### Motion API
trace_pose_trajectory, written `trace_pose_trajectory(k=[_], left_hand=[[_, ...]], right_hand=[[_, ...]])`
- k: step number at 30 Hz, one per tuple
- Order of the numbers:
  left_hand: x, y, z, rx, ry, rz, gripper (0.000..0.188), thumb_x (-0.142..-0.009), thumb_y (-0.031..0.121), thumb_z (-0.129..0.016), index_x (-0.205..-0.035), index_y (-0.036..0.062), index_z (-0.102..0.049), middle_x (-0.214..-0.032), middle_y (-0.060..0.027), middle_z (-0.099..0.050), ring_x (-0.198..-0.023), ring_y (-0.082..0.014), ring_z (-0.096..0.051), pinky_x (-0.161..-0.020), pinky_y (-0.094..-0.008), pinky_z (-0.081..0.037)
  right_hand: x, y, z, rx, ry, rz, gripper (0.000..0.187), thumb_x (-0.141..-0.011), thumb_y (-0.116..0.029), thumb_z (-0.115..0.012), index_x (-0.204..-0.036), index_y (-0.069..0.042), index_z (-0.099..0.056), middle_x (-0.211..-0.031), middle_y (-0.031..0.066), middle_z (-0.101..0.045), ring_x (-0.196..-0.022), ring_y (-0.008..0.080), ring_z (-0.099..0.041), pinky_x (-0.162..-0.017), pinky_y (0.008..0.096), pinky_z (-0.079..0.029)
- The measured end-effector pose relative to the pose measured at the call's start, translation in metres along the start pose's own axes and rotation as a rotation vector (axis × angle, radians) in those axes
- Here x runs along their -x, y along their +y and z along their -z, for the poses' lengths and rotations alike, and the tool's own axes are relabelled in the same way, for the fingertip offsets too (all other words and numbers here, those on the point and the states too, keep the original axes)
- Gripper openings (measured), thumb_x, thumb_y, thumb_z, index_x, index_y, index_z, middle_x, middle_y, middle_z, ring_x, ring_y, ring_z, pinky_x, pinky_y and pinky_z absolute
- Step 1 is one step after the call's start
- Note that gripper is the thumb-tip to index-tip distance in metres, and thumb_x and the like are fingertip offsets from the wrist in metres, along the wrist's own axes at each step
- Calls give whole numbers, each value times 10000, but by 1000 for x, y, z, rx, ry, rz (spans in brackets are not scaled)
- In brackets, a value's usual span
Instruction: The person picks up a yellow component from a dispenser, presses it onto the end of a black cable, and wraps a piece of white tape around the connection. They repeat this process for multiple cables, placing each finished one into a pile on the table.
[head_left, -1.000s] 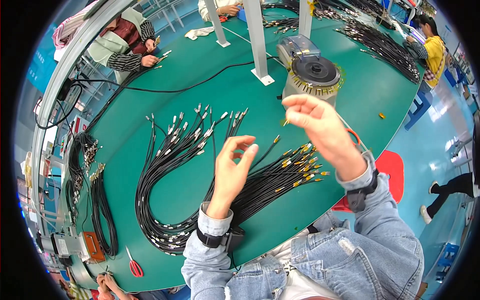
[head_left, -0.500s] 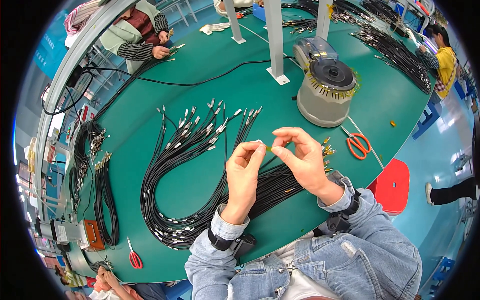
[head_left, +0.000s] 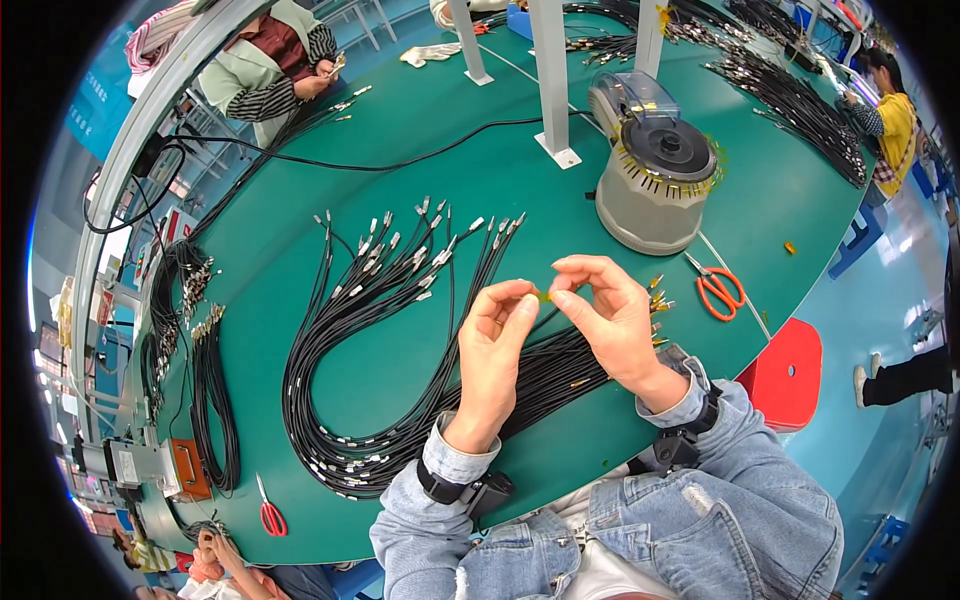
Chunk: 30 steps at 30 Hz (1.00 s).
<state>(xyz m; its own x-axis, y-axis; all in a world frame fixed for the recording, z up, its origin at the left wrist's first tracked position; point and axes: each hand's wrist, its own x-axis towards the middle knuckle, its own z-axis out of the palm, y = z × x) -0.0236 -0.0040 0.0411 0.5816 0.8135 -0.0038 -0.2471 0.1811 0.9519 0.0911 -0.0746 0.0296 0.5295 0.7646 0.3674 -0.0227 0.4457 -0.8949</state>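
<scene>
A: In the head view, where are the hands?

B: Mid-frame, above the green table (head_left: 390, 350). The left hand (head_left: 490, 335) and the right hand (head_left: 608, 318) face each other, fingertips nearly meeting.

A: Grasping anything?

B: Yes. A bit of yellow tape (head_left: 546, 297) sits between them, pinched at each side by thumb and forefinger. Whether a cable end is in there too, I cannot tell; the fingers hide it.

A: And the cables?

B: Black cables (head_left: 303, 400) curve in a U left of the hands, pale ends toward the top of the frame. More run beneath the hands, and yellow-wrapped ends (head_left: 657, 305) show just right of the right hand.

A: What else is on the table?

B: A grey dispenser (head_left: 645, 215), right of centre, with yellow strips around its dark disc (head_left: 668, 150). Orange scissors (head_left: 712, 272) lie just below it to the right. Red scissors (head_left: 272, 519) lie at the lower left.

A: Off the table?

B: A red stool (head_left: 785, 375) stands by its edge, lower right.

A: Other people?

B: One at the upper left, hands (head_left: 318, 80) close together. Another, in a yellow top (head_left: 898, 125), is at the upper right, beside a dark cable pile (head_left: 800, 125).
</scene>
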Motion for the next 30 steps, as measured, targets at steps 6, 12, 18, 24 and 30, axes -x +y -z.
trace_pose_trajectory(k=[6,12,18,24,30], left_hand=[[-2,-6,6,-24,-11,-87,86,-848,75,-595,-903,9,-593,-954,-42,-578,-827,-95,-524,-759,-233,-424],[-4,-7,11,-265,56,-303,76,-824,49,-620,-872,-1,-591,-933,-50,-574,-841,-109,-538,-762,-231,-426],[-6,-3,11,-613,47,-518,80,-790,30,-629,-856,5,-591,-905,-84,-579,-840,-179,-554,-743,-283,-428],[-5,-3,7,-892,66,-748,102,-748,12,-642,-841,27,-601,-881,-95,-579,-835,-248,-550,-739,-343,-432],[-5,0,6,-895,60,-753,103,-744,22,-651,-835,33,-604,-875,-91,-579,-826,-247,-549,-735,-345,-431]], right_hand=[[0,1,0,23,-21,2,276,-820,21,-580,-1090,34,-523,-873,46,-566,-837,114,-530,-791,249,-424],[-4,0,2,144,-7,-65,278,-821,-43,-594,-1079,36,-527,-931,64,-556,-902,134,-516,-834,271,-402],[-5,-1,5,280,-141,83,294,-787,-121,-636,-1034,17,-555,-1017,84,-533,-1016,181,-471,-905,311,-352],[-6,0,7,368,-184,66,235,-775,-121,-649,-972,-15,-577,-1012,84,-536,-1022,200,-470,-917,328,-344],[-7,2,8,339,-171,31,160,-783,-115,-647,-896,-21,-584,-997,82,-548,-1008,196,-473,-908,330,-345]])
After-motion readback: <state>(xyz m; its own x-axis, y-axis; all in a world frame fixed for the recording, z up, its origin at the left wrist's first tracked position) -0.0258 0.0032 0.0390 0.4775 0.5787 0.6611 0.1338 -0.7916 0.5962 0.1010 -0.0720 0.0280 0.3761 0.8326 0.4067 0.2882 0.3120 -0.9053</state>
